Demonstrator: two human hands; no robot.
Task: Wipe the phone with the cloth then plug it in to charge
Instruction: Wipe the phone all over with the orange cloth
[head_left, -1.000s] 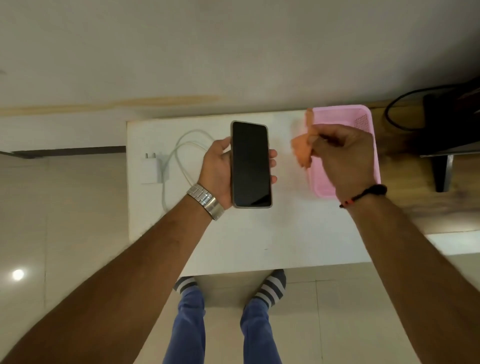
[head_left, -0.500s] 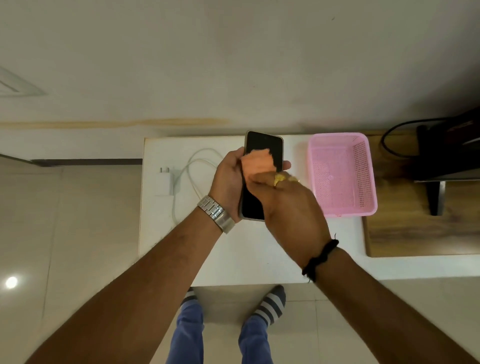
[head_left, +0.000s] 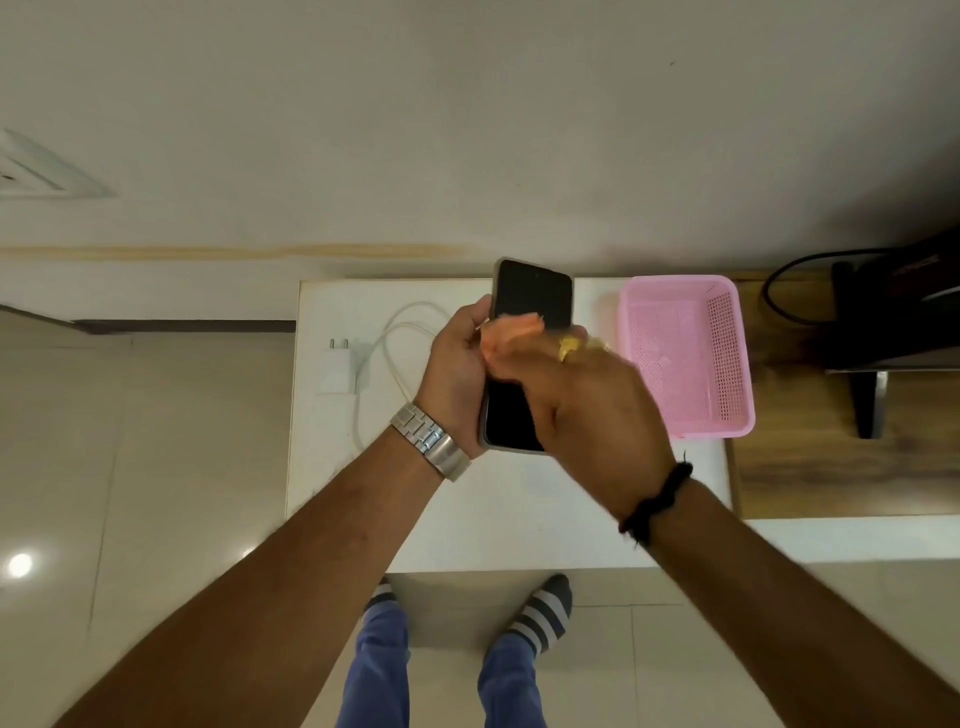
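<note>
Above the table (head_left: 363, 499), our left hand (head_left: 457, 374) grips the phone (head_left: 530, 296); at its 3 o'clock, our right hand (head_left: 592, 410) presses the cloth (head_left: 511, 332) onto the screen.

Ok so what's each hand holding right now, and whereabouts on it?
The left hand holds the phone by its long edges, around the middle, screen up. The right hand presses the orange cloth onto the screen with its fingertips.

Phone under the cloth, charger waiting on the tabletop

The black-screened phone (head_left: 530, 301) is held above the tabletop (head_left: 519, 509), an orange cloth (head_left: 511, 335) pressed across its middle; the white charger (head_left: 338, 370) and looped cable (head_left: 400, 353) lie unplugged at left.
</note>
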